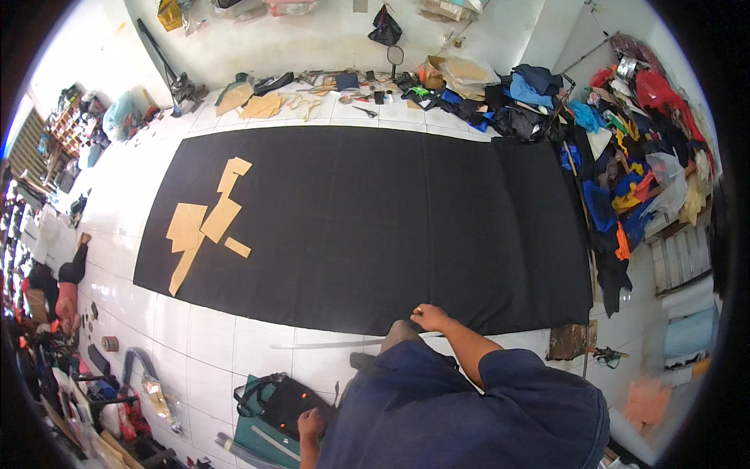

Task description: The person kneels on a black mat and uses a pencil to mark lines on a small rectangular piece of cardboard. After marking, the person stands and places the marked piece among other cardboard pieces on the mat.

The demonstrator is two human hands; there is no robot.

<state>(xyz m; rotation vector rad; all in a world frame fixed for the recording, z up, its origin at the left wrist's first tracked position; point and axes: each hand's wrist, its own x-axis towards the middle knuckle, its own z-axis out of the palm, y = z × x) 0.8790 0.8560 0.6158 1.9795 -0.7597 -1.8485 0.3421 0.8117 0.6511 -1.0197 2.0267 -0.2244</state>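
Observation:
A wide black cloth (pixel 367 227) lies spread on the floor before me. At its near edge is my right hand (pixel 430 317), fingers pinched together; whatever they hold is too small to make out. A long pale strip like a ruler (pixel 320 345) runs along the floor under my knee, its end close to my right wrist. My left hand (pixel 311 424) is curled into a loose fist beside a black bag (pixel 285 402), with nothing visible in it. Several tan cardboard pattern pieces (pixel 222 219) rest on the cloth's left part, some overlapping.
Scissors (pixel 365 112) and small tools lie beyond the far edge. A heap of coloured fabric scraps (pixel 625 164) lines the right side. A green sheet (pixel 254 434) is under the bag. Another person (pixel 69 293) is at the far left, near clutter and a bent grey tube (pixel 139 361).

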